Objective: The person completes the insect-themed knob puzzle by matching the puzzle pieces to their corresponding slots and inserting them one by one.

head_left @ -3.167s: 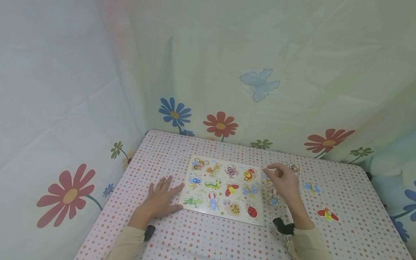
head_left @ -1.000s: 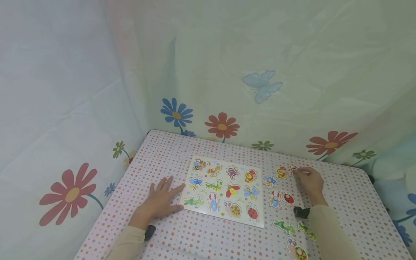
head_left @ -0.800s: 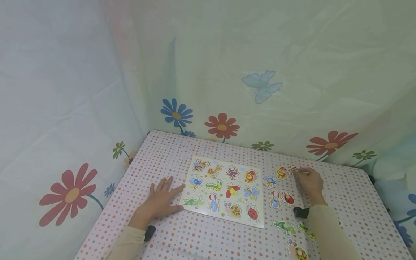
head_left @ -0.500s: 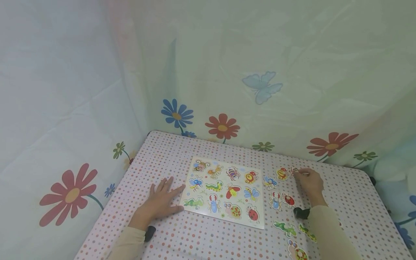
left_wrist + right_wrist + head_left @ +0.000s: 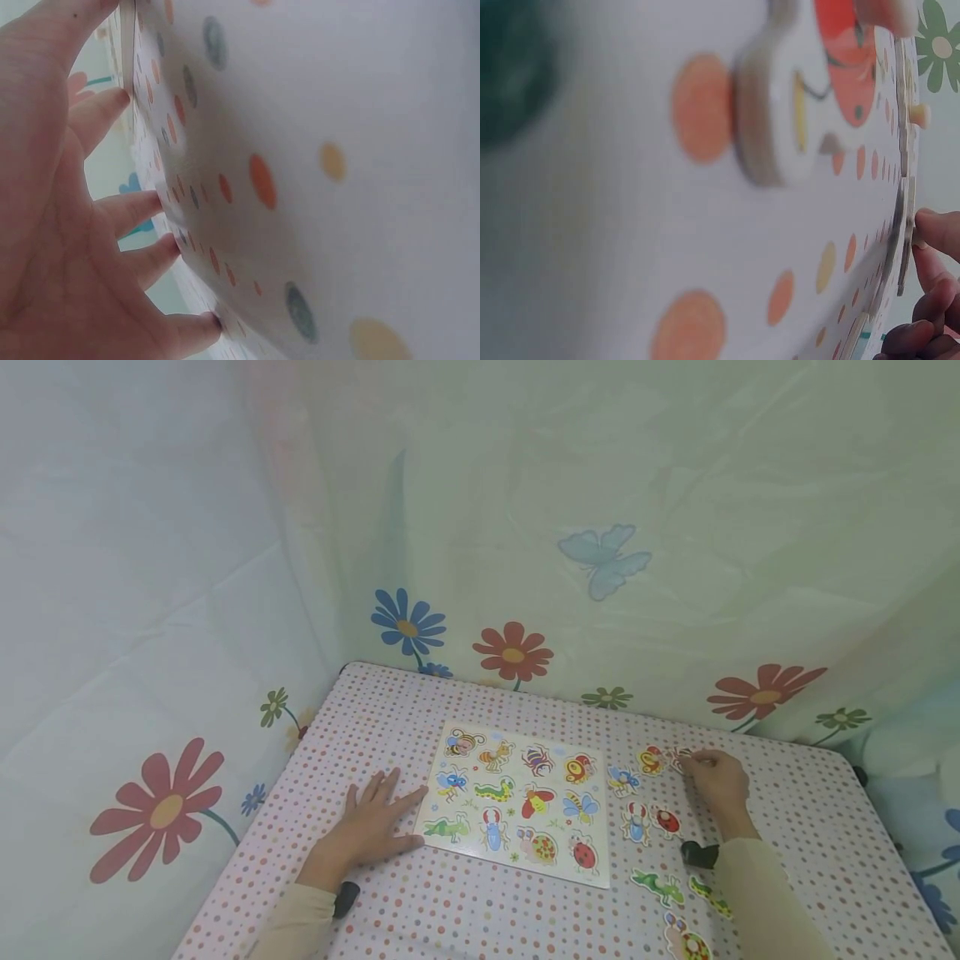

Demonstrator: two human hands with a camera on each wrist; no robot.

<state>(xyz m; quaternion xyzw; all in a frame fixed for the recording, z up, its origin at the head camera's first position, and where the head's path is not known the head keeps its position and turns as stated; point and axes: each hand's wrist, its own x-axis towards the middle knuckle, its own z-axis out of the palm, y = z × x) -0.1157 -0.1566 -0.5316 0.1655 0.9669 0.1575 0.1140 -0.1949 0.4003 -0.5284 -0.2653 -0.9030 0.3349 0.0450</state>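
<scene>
My left hand lies with fingers spread on the dotted cloth, its index fingertip and thumb at the left edge of the puzzle board. Insect pictures cover the board in rows. To the board's right, my right hand pinches a dark striped spider puzzle piece, partly hidden by the fingers. The right wrist view has thumb and finger on the piece's small knob, close over the cloth. Left of it lies a red and yellow butterfly-like piece.
More knobbed pieces lie right of the board: a blue fly, a stag beetle, a ladybug, a grasshopper, a caterpillar and a snail. A flower-printed curtain hangs behind the table.
My right hand has moved right from the board's edge to the spider piece and pinches it, staying nearly still over the last second. The left hand has stayed in place.
</scene>
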